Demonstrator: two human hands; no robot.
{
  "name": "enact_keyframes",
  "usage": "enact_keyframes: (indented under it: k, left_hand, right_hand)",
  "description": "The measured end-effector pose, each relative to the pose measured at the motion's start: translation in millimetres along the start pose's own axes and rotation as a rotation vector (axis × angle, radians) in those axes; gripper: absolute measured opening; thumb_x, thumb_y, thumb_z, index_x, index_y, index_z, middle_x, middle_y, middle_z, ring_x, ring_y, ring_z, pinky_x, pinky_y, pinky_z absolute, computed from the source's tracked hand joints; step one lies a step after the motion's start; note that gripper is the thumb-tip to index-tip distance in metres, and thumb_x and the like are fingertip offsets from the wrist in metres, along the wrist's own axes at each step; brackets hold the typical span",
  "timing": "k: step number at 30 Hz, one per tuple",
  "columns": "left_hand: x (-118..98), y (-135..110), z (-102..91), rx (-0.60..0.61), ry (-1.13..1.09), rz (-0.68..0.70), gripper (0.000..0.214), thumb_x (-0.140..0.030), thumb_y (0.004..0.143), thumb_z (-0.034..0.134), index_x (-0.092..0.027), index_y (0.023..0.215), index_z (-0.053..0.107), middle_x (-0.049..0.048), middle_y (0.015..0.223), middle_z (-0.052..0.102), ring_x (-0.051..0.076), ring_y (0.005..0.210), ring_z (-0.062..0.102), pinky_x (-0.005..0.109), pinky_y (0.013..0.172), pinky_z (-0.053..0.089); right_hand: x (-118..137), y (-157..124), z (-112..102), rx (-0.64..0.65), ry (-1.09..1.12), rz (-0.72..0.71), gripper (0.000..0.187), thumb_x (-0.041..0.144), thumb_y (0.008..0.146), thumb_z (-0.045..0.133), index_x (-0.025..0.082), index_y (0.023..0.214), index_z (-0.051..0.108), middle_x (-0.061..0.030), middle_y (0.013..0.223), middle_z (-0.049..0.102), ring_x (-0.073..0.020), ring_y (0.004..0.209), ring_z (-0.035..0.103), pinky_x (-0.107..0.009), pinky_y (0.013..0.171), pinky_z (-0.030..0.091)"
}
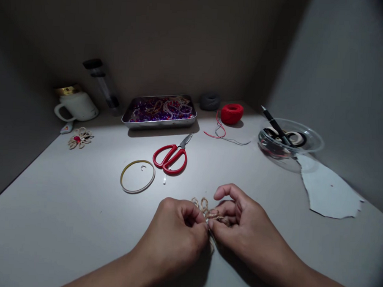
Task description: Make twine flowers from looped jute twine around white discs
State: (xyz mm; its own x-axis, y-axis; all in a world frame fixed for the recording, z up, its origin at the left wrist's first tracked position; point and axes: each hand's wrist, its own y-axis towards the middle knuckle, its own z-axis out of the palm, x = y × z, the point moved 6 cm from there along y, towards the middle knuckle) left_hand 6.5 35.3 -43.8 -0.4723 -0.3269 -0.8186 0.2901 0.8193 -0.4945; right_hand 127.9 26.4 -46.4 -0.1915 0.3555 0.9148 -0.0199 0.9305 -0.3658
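Both hands meet near the front middle of the table around a looped twine flower (pixel 204 204) of tan cord. My left hand (pixel 183 232) is closed, its thumb and forefinger pinching the flower near its centre. From the other side my right hand (pixel 241 224) grips the flower's right-hand loops between thumb and fingers, with the forefinger raised and curved. Several loops stick out above the fingertips, and a bit of cord hangs below. The flower's centre is mostly hidden by the fingers. Red-handled scissors (pixel 171 159) lie beyond the hands, beside a thin ring (pixel 122 187).
A metal tray (pixel 162 124) of beads stands at the back. Red thread (pixel 232 114) and grey thread (pixel 210 101) sit beside it. At right are a clear bowl (pixel 318 145) with tape rolls and pen, and white card (pixel 330 192). A mug (pixel 79 106) and finished flower (pixel 80 138) lie left.
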Motion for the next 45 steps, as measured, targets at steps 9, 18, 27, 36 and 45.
enact_keyframes:
  k: [9, 18, 27, 36, 45]
  left_hand:
    - [3.2, 0.0, -1.2, -0.072, 0.044, 0.011, 0.012, -0.018, 0.064, 0.046, -0.015, 0.054, 0.053, -0.0007, 0.051, 0.05, 0.009, 0.048, 0.041, 0.021, 0.043, 0.03]
    - [1.1, -2.3, -2.2, -0.023, 0.0, 0.02, 0.013, -0.017, 0.064, 0.047, -0.014, 0.055, 0.055, 0.0001, 0.051, 0.052, 0.009, 0.048, 0.041, 0.021, 0.044, 0.031]
    - [1.3, -1.2, -1.6, -0.047, 0.023, 0.006, 0.013, -0.02, 0.064, 0.048, -0.014, 0.056, 0.056, 0.0006, 0.052, 0.053, 0.01, 0.049, 0.043, 0.021, 0.044, 0.031]
    - [-1.9, -4.3, -2.6, -0.094, 0.038, 0.061, 0.013, -0.014, 0.061, 0.045, -0.015, 0.05, 0.051, -0.003, 0.047, 0.042, 0.008, 0.048, 0.036, 0.02, 0.043, 0.028]
    - [-0.6, -1.8, -2.7, -0.054, -0.062, 0.029, 0.012, -0.016, 0.061, 0.045, -0.015, 0.051, 0.052, -0.0019, 0.047, 0.047, 0.008, 0.045, 0.037, 0.02, 0.042, 0.028]
  right_hand:
    - [-0.3, -2.1, -1.1, -0.018, -0.015, -0.011, 0.033, 0.01, 0.063, 0.057, 0.022, 0.087, 0.04, 0.005, 0.058, 0.059, -0.0097, 0.049, 0.051, -0.019, 0.047, 0.038]
    - [-0.2, -1.2, -0.8, -0.014, 0.003, -0.019, 0.031, 0.01, 0.063, 0.056, 0.023, 0.087, 0.04, 0.0052, 0.059, 0.06, -0.0094, 0.048, 0.05, -0.019, 0.046, 0.038]
    - [0.1, 0.0, -0.5, -0.012, 0.004, 0.003, 0.032, 0.01, 0.063, 0.057, 0.022, 0.087, 0.04, 0.0054, 0.057, 0.058, -0.0089, 0.046, 0.049, -0.019, 0.044, 0.037]
    - [0.9, -2.0, -0.2, -0.014, -0.013, -0.014, 0.032, 0.01, 0.063, 0.057, 0.022, 0.086, 0.04, 0.0049, 0.058, 0.06, -0.0091, 0.048, 0.05, -0.019, 0.045, 0.037]
    - [-0.2, -1.7, -0.8, -0.004, 0.014, -0.001, 0.032, 0.011, 0.063, 0.057, 0.022, 0.087, 0.039, 0.0043, 0.059, 0.059, -0.0093, 0.047, 0.049, -0.019, 0.044, 0.036]
